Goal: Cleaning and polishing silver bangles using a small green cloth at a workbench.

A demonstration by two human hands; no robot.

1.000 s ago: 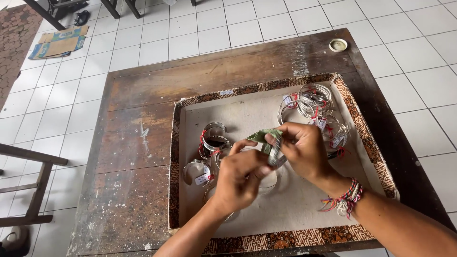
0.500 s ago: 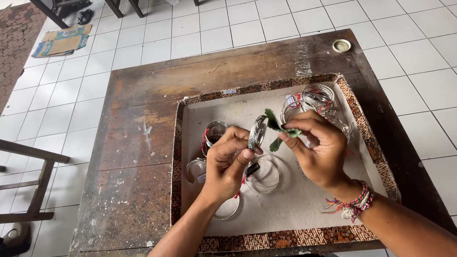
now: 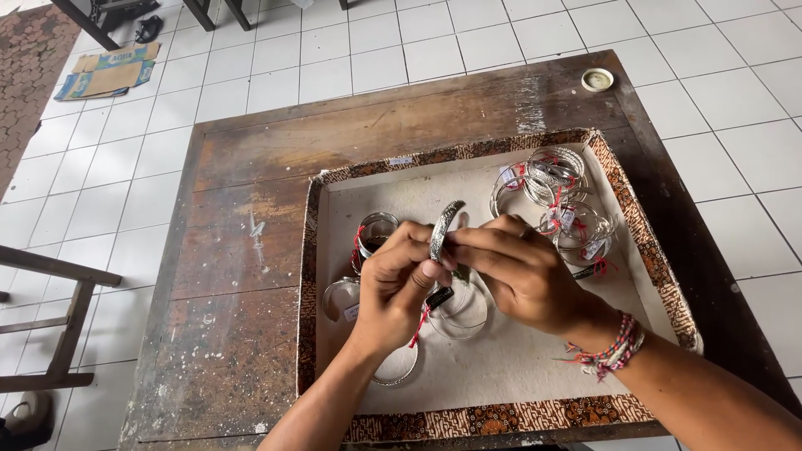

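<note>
A silver bangle point(image 3: 445, 227) stands on edge just above the middle of the frame, pinched between both hands over the tray. The left hand point(image 3: 399, 284) grips its lower part with thumb and fingertips closed on the band; the right hand point(image 3: 516, 271) meets it from the other side, fingers pinched at the same stretch of rim, where a small dark tag point(image 3: 439, 297) on a red string point(image 3: 418, 324) hangs down. The bangle looks like a stiff, thin metal hoop, probably light and rather slick on its polished face, so the sound hold is across the band's edges, as both hands have it now (a flat pinch on the face would likely slip).

Beneath the hands lie more bangles: a clear-looking ring point(image 3: 462, 311) right below, a pair point(image 3: 373, 238) to the left with red ties, one point(image 3: 341, 299) at the lower left and another point(image 3: 396, 367) partly under the left wrist. A heap of tagged bangles point(image 3: 555, 196) sits in the tray's upper right. The tray point(image 3: 493, 418) is shallow, with a pale floor and a brown patterned border, and rests on a worn wooden bench point(image 3: 225, 276). A small round lid point(image 3: 596, 79) lies at the bench's upper right corner. The right wrist wears woven bracelets point(image 3: 610, 349). White floor tiles point(image 3: 418, 42) surround everything, with flattened cardboard point(image 3: 109, 73) at the upper left.
</note>
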